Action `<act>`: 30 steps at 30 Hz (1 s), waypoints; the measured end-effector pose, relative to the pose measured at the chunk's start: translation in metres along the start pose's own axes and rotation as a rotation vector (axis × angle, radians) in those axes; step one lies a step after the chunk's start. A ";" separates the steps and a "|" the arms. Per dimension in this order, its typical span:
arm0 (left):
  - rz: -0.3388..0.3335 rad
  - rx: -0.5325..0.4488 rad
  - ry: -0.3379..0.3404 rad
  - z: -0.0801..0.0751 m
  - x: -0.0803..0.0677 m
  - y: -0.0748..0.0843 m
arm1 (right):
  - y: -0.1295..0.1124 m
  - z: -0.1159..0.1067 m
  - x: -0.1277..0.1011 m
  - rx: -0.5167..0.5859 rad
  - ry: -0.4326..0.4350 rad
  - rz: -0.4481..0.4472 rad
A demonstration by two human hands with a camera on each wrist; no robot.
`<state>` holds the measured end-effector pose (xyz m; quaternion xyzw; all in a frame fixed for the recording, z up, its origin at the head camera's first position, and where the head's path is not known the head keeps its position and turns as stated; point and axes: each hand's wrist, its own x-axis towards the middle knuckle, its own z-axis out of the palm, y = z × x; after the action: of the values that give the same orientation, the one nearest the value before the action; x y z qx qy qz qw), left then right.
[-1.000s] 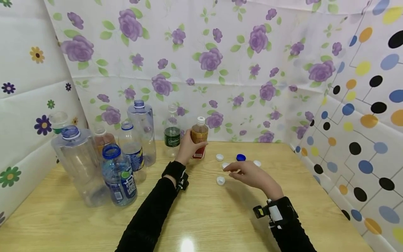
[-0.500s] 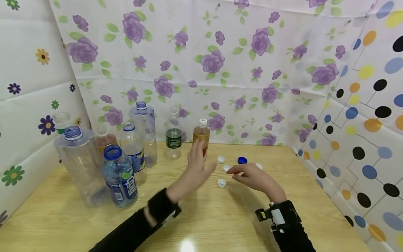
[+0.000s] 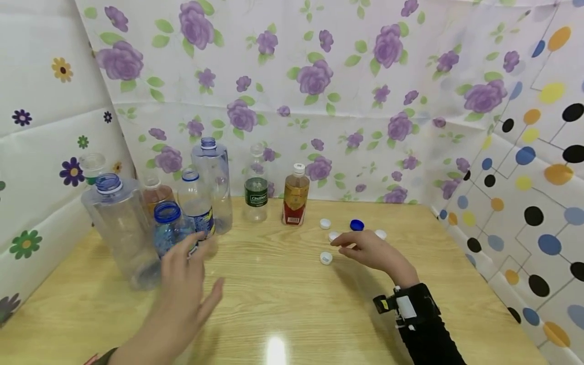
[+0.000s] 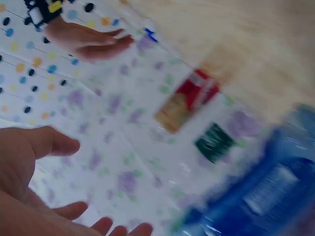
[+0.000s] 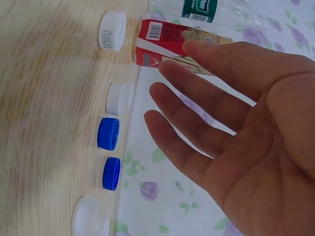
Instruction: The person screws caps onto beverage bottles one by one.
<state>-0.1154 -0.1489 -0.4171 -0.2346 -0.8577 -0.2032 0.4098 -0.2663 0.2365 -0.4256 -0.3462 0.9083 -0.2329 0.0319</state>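
Here the left hand (image 3: 182, 289) hangs open, fingers spread, just in front of the blue-necked bottle (image 3: 171, 230) in the cluster of clear, uncapped plastic bottles, holding nothing. The right hand (image 3: 369, 251) hovers, fingers relaxed and empty, over the loose caps (image 5: 109, 133) on the wooden desk (image 3: 283, 304), beside the capped tea bottle (image 3: 295, 195). Judging by this, one bottle is capped and another is being chosen; the next move calls for a firm grip on smooth, rounded plastic and a matching small ribbed cap.
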 end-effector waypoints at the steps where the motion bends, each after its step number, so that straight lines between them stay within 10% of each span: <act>1: -0.017 0.004 0.038 -0.003 -0.003 -0.007 | 0.000 0.000 0.000 -0.007 0.004 -0.005; 6: -0.234 -0.058 0.068 -0.017 -0.019 -0.037 | -0.001 0.000 0.000 -0.001 0.007 0.008; 15: -0.631 -0.369 -0.184 -0.028 -0.027 -0.061 | -0.003 0.002 0.005 0.007 -0.004 0.002; 30: -0.742 -0.498 -0.269 -0.013 -0.015 -0.077 | -0.006 -0.002 0.003 -0.018 0.042 -0.034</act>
<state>-0.1430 -0.2216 -0.4340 -0.0276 -0.8544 -0.5033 0.1258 -0.2655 0.2315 -0.4212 -0.3570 0.9048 -0.2323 0.0054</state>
